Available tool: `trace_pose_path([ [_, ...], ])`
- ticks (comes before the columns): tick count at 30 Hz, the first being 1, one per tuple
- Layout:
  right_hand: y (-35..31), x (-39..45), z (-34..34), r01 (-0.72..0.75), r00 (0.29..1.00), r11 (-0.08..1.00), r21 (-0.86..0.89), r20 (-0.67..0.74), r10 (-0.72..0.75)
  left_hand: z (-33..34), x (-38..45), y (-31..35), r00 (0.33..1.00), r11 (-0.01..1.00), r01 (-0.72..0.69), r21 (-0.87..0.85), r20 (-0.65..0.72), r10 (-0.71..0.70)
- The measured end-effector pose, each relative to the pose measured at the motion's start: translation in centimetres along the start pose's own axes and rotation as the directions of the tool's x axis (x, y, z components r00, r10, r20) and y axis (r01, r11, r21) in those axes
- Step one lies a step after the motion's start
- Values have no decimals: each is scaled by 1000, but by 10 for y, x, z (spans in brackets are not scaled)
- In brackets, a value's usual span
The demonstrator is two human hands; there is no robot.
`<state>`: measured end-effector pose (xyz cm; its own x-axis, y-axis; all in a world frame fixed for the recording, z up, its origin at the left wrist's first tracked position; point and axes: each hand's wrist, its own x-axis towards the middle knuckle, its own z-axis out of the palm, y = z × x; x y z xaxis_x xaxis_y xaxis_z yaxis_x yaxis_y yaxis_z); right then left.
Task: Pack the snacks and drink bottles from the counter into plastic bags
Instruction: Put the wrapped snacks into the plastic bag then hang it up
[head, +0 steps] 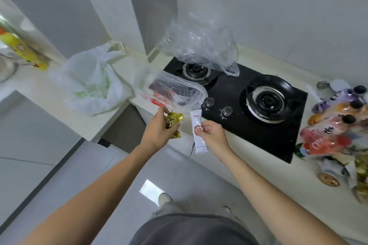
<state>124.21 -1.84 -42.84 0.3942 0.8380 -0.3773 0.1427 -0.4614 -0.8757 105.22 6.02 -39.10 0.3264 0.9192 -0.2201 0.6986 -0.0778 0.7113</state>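
The left hand (159, 129) grips a gold snack packet (172, 123) with dark print I cannot read. At its 3 o'clock, the right hand (212, 133) pinches a white sachet (197, 132) bearing a red logo, lettering illegible. At 12 o'clock from both hands lies an open clear bag (179, 93) holding red-printed packets. Drink bottles (336, 123) lie heaped at 3 o'clock, beyond the black stove (249, 125); their labels are blurred.

Left hand (159, 128) grips gold snack packet (172, 123); right hand (212, 132) pinches white sachet (197, 131), both just before open clear bag (177, 93) on desk (258, 165).
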Motion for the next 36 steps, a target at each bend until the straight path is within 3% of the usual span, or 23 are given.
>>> trace_pose_path([
  [5, -35, 50, 43, -15, 1000, 996, -85, 8, 16, -38, 55, -25, 1000, 996, 14, 83, -5, -14],
  [13, -48, 160, 79, -178, 983, 974, -137, -57, 172, -44, 155, -25, 996, 989, 49, 137, 69, -59],
  [18, -42, 196, 89, -313, 949, 929, -197, -109, 297, -36, 209, -21, 988, 979, 57, 195, 131, -84],
  [22, -36, 213, 97, -405, 903, 903, -144, -219, 370, -23, 242, -27, 975, 968, 41, 246, 201, -93],
  [29, -49, 222, 125, -478, 779, 875, -76, -497, 382, -5, 281, -49, 947, 962, -68, 263, 320, -21],
  [32, -58, 222, 133, -483, 749, 875, -31, -534, 394, -7, 288, -56, 925, 957, -135, 259, 380, 28],
  [36, -61, 221, 145, -458, 759, 885, -76, -553, 345, -19, 295, -64, 887, 922, -273, 273, 442, 132],
])
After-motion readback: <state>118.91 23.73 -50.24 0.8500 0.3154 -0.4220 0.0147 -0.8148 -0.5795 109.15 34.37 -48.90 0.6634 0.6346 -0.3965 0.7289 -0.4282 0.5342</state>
